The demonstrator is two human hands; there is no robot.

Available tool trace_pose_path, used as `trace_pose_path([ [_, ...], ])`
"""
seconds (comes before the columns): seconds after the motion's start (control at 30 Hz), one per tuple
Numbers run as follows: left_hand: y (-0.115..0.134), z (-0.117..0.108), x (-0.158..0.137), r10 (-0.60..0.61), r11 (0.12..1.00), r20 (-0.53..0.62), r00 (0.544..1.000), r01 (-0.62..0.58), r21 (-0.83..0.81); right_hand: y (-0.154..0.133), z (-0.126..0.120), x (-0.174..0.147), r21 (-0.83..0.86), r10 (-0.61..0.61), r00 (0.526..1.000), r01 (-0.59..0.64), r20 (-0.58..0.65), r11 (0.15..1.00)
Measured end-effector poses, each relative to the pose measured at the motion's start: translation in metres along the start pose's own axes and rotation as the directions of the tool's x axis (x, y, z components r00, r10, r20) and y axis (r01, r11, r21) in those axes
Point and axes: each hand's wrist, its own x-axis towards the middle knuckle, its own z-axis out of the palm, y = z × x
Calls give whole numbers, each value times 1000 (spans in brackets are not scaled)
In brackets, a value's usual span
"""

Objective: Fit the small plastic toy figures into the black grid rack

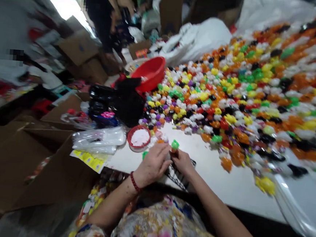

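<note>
Fingers (pixel 178 157) of the right hand (pixel 183 163) pinch a green piece (pixel 175 144); the left hand (pixel 153 163) arches palm-down alongside, its grip unclear.

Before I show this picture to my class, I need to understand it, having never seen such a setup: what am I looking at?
No machine here: one head-worn camera looks forward and down at the wearer's bare left hand and right hand. They meet at a small green piece; which one grips it is unclear. On the white table, a heap of colourful pieces spreads ahead and to the right; a red dish and clear bags lie to the left.
</note>
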Motion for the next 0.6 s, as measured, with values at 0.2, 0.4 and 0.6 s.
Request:
trace_pose_path([
  [0.2, 2, 5, 11, -78, 997, 85, 993, 80, -21, 22, -4, 12, -39, -161, 984, 165, 81, 986],
  [0.4, 3, 11, 15, -90, 995, 131, 987, 84, 48, 35, -9, 22, -105, -132, 976, 151, 174, 983],
  [0.6, 2, 17, 14, -34, 992, 86, 996, 23, 124, 44, -26, 25, -57, -140, 967, 156, 214, 986],
])
